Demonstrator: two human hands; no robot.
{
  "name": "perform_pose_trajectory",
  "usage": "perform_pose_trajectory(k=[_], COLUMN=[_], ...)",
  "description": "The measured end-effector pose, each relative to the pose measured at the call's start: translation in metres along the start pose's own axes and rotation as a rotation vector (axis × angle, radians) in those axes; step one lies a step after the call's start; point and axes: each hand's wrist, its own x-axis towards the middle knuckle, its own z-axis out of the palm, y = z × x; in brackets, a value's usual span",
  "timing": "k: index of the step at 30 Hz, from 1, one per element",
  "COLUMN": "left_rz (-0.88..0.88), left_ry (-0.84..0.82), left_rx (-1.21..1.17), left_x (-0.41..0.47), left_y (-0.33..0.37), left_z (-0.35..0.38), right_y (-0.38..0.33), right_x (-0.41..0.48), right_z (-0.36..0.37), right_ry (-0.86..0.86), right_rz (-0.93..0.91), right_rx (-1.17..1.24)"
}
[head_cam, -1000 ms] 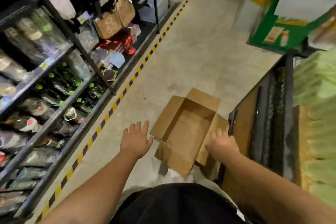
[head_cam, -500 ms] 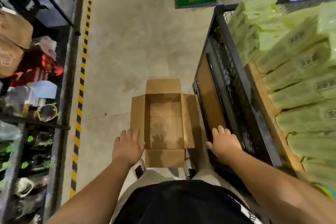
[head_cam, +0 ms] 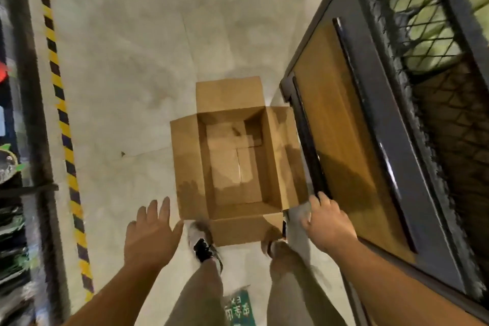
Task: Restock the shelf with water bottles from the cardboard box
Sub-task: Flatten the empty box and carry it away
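Note:
A brown cardboard box [head_cam: 232, 164] stands on the concrete floor with its four flaps folded out. Its inside shows only bare cardboard; no bottle is visible in it. My left hand [head_cam: 150, 233] hovers just left of the box's near left corner, fingers spread and straight, holding nothing. My right hand [head_cam: 326, 222] is at the box's near right corner, beside the cart's edge, fingers loosely curled with nothing in them. The shelf [head_cam: 18, 193] with dark packaged goods runs along the left edge.
A black metal mesh cart [head_cam: 391, 140] with a wooden panel stands close on the right, touching the box's right flap. Yellow-black hazard tape [head_cam: 63, 124] lines the floor by the left shelf. My feet [head_cam: 203, 243] stand at the box's near flap.
The view has tilted further down and closer to the box. Both hands have dropped nearer the box's near corners; the shelf goods have slid mostly out of view.

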Motion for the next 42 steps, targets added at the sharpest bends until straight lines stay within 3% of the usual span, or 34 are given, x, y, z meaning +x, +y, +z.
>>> perform_pose_trajectory(k=[5, 9, 13, 15, 20, 27, 34, 42], left_rz=[0.06, 0.082, -0.05, -0.112, -0.071, -0.062, 0.04, -0.101], left_ry=[0.051, 0.043, 0.139, 0.173, 0.28, 0.354, 0.371, 0.215], left_rx=[-0.021, 0.029, -0.304, -0.348, -0.546, -0.689, -0.766, -0.824], left_x=[0.121, 0.211, 0.269, 0.288, 0.305, 0.319, 0.327, 0.333], left_y=[0.027, 0.064, 0.1, 0.107, 0.112, 0.097, 0.059, 0.025], left_z=[0.075, 0.134, 0.175, 0.195, 0.229, 0.243, 0.252, 0.249], right_y=[-0.016, -0.026, -0.037, -0.042, -0.041, -0.027, -0.051, -0.119], right_x=[0.157, 0.267, 0.337, 0.36, 0.391, 0.398, 0.376, 0.341], right_z=[0.038, 0.061, 0.088, 0.105, 0.145, 0.156, 0.148, 0.146], right_ry=[-0.037, 0.097, 0.193, 0.203, 0.096, -0.009, 0.006, 0.178], right_rz=[0.024, 0.018, 0.006, 0.014, -0.006, -0.163, -0.297, -0.272], right_rx=[-0.001, -0.006, 0.135, 0.227, 0.694, 1.007, 1.002, 1.003])
